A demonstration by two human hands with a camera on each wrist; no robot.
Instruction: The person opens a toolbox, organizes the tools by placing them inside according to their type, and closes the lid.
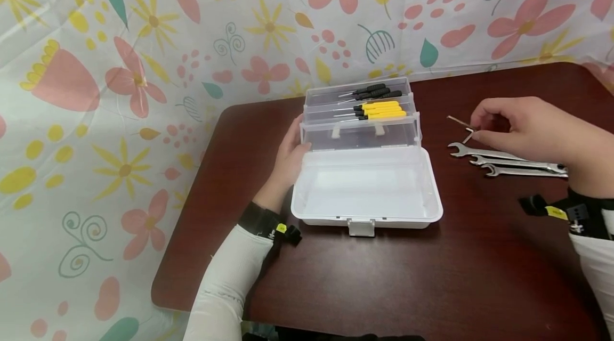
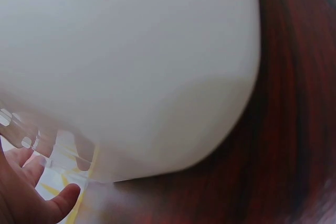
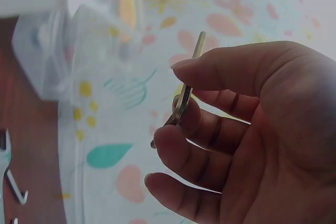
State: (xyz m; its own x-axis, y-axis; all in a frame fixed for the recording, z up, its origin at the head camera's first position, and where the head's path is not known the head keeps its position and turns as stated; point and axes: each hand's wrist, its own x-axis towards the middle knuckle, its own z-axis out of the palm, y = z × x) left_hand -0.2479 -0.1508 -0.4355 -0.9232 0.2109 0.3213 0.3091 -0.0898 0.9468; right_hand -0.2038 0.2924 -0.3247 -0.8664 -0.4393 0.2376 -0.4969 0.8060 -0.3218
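A toolbox (image 1: pixel 366 186) with a white base stands open on the table, its clear trays (image 1: pixel 360 135) raised at the back. My left hand (image 1: pixel 289 154) holds its left side, where the clear part meets the white base. In the left wrist view the fingers (image 2: pixel 32 167) lie along the clear plastic, the thumb apart from them. My right hand (image 1: pixel 508 125) pinches a slim L-shaped hex key (image 3: pixel 185 98) between thumb and fingers, above the table at the right. Just below that hand is a short silver hex key (image 1: pixel 468 136).
Several open-ended wrenches (image 1: pixel 508 162) lie beside the toolbox on the dark wooden table (image 1: pixel 374 282). Yellow-handled screwdrivers (image 1: pixel 384 109) and black-handled screwdrivers (image 1: pixel 376 90) fill the upper trays. A floral cloth (image 1: pixel 192 64) hangs behind and at the left.
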